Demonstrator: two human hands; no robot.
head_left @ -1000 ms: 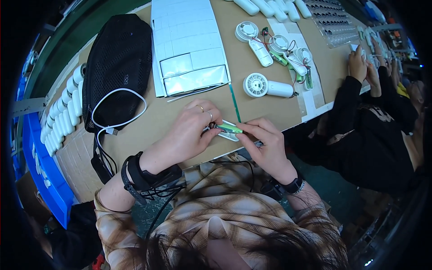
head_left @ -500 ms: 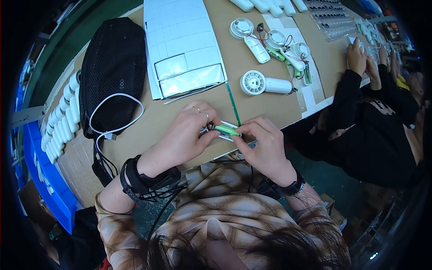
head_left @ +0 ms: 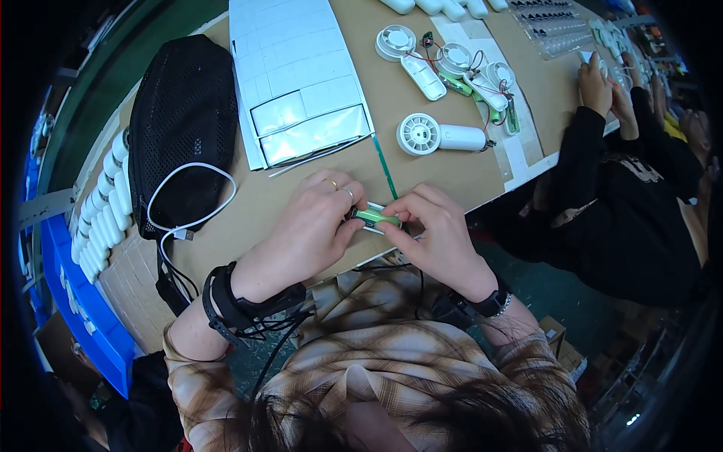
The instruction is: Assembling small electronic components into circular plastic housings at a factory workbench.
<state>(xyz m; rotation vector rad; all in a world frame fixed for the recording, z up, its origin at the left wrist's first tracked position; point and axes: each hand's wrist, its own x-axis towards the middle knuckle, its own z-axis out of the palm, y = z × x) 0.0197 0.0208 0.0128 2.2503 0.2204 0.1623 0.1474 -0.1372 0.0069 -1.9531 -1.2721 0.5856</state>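
Between my hands, close to the table's front edge, lies a small white handheld fan housing (head_left: 368, 227) with a green battery (head_left: 374, 218) in it. My left hand (head_left: 320, 222) is closed on the housing's left part, hiding most of that end. Thumb and index finger of my right hand (head_left: 433, 233) pinch the battery's right end. A white handheld fan (head_left: 440, 136) with a round slotted head lies beyond my right hand. Farther back are several opened fans (head_left: 455, 57) with red and black wires and green batteries.
A stack of white sheets (head_left: 305, 90) lies beyond my left hand. Left of it rest a black mesh bag (head_left: 184, 128) and a white cable (head_left: 192, 165). White fan bodies (head_left: 102, 215) line the left edge near a blue bin (head_left: 90, 316). At right, a co-worker's hands (head_left: 602, 90) work.
My right thumb and fingers have shifted slightly left along the battery. My left hand keeps its hold on the housing. The whole view has shifted a little.
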